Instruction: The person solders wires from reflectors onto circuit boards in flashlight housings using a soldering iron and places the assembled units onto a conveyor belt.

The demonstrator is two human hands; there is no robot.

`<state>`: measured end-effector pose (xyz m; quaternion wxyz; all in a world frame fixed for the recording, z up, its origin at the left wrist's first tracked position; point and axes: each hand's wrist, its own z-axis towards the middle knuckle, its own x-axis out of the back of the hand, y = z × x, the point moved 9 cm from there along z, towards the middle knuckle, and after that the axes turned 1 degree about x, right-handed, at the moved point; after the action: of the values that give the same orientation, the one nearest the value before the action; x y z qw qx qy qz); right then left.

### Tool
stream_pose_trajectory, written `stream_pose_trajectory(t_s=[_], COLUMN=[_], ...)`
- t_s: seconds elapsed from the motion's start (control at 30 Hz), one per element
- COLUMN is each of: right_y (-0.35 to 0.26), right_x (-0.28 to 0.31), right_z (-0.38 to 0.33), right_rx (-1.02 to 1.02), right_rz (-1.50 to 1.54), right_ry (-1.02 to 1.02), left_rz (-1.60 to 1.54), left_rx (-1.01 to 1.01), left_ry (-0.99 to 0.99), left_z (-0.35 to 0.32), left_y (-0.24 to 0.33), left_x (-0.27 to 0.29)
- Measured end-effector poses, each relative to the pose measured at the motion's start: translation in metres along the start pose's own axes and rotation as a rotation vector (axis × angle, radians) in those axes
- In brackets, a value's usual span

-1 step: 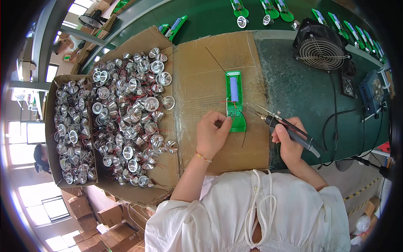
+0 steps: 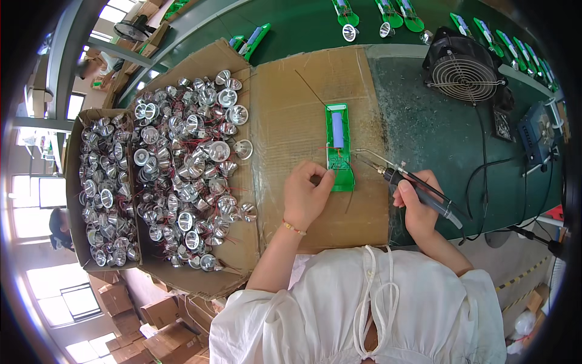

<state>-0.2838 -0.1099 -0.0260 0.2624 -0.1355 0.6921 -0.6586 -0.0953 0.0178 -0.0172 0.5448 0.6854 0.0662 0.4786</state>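
Two hands work over one green case (image 2: 339, 148) that lies flat on a cardboard sheet (image 2: 291, 115) at the bench's near edge. The left hand (image 2: 305, 195) has its fingers curled, the fingertips pinching at the case's lower left edge; what they pinch, a thin wire perhaps, is too small to make out. The right hand (image 2: 418, 209) is clenched around one soldering iron (image 2: 405, 181), whose tip points left at the board in the case's lower part; whether the tip touches cannot be told. One pale blue cell (image 2: 337, 130) sits in the case's upper half. Left of the sheet, two open cartons (image 2: 76, 182) hold shiny metal reflectors (image 2: 182, 170) with red leads, heaped too thickly to count, and some spill onto a carton flap. One black fan (image 2: 464, 70) stands on the green mat (image 2: 424, 121) at the upper right, with black cables trailing near it. More green cases (image 2: 397, 13) line the far edge, several cut off by the rim, so their count is unsure. The person's white top (image 2: 364, 309) hides the bench's near edge.
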Motion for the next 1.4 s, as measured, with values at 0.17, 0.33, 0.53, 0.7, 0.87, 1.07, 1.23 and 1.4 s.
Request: stream_pose_trajectory(t_s=[0.17,0.33,0.53,0.7,0.87,1.07,1.23,1.4], right_y=[0.005,0.006,0.024,0.027,0.026,0.026,0.022,0.022], right_x=[0.020,0.031,0.039,0.034,0.033,0.032,0.038,0.031], right_z=[0.003,0.016,0.021,0.020,0.020,0.020,0.022,0.025], right_rx=[-0.021,-0.028,-0.141,-0.127,-0.120,-0.146,-0.166,-0.143], right_rz=[0.018,0.022,-0.023,-0.039,-0.047,-0.028,-0.037,-0.001], right_ry=[0.060,0.108,0.139,0.083,0.069,0.083,0.150,0.111], left_rz=[-0.109,0.141,0.180,0.562,0.899,0.774,0.525,0.585], left_rx=[0.171,0.121,-0.109,-0.151,0.257,-0.128,-0.408,-0.172], left_ry=[-0.094,-0.379,-0.092,0.351,-0.041,0.081,0.013,0.014], left_z=[-0.007,0.009,0.162,0.298,0.355,0.296,0.141,0.031], left_y=[0.005,0.000,0.026,0.008,-0.085,0.019,0.048,0.036], left_x=[0.006,-0.018,-0.022,0.028,0.049,0.040,-0.009,-0.028])
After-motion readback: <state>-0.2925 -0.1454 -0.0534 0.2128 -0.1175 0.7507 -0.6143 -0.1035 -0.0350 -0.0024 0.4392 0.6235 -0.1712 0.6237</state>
